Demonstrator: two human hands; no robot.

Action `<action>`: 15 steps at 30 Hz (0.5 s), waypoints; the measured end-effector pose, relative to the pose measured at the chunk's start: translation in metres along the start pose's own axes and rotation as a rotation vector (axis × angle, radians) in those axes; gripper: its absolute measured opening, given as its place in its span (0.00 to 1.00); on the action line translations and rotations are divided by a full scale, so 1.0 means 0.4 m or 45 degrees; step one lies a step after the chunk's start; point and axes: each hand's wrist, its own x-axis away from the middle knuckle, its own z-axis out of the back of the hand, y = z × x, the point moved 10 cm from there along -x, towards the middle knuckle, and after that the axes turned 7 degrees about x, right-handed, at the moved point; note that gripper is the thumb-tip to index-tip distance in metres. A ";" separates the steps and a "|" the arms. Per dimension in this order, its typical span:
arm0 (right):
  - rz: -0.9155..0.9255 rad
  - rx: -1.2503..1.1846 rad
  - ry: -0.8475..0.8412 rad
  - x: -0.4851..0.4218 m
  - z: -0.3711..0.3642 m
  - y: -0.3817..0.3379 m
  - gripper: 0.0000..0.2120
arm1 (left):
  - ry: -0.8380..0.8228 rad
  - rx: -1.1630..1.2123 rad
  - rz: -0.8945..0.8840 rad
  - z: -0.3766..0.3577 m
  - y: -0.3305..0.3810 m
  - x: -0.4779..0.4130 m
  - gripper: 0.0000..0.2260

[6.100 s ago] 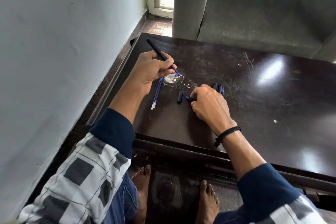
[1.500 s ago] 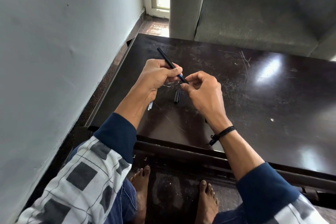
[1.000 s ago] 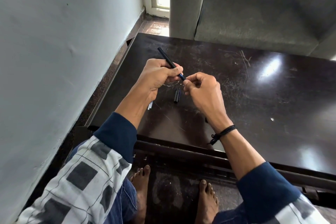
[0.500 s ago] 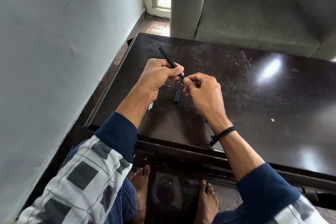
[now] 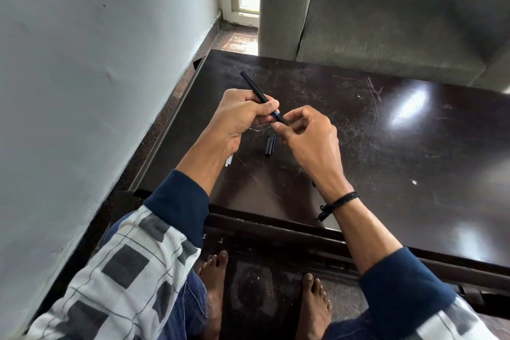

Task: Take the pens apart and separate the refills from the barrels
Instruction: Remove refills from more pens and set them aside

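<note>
My left hand (image 5: 242,116) grips a black pen barrel (image 5: 254,88) above the dark table (image 5: 386,152), its back end pointing up and away to the left. My right hand (image 5: 309,138) pinches the pen's front tip (image 5: 282,119) between thumb and fingers. A bit of blue shows between the barrel and the tip. Below the hands a black pen cap (image 5: 270,144) lies on the table. White ends of refills (image 5: 229,160) stick out from under my left wrist; the rest of them is hidden.
A white wall runs along the left of the table. A grey sofa (image 5: 386,22) stands behind the table's far edge. My bare feet (image 5: 215,279) rest on the floor under the near edge. A black cord bracelet sits on my right wrist.
In the oldest frame my right hand was down on the table among pen parts; it has since risen to the pen tip. Over the last second both hands stay together on the pen, barely shifting.
</note>
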 end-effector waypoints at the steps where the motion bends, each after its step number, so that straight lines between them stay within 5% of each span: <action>1: -0.002 0.010 0.004 0.000 0.000 0.001 0.05 | -0.003 -0.002 0.001 -0.001 -0.001 0.000 0.06; 15: -0.029 0.042 -0.026 -0.004 -0.011 0.011 0.05 | -0.017 -0.021 0.007 -0.005 -0.008 -0.003 0.04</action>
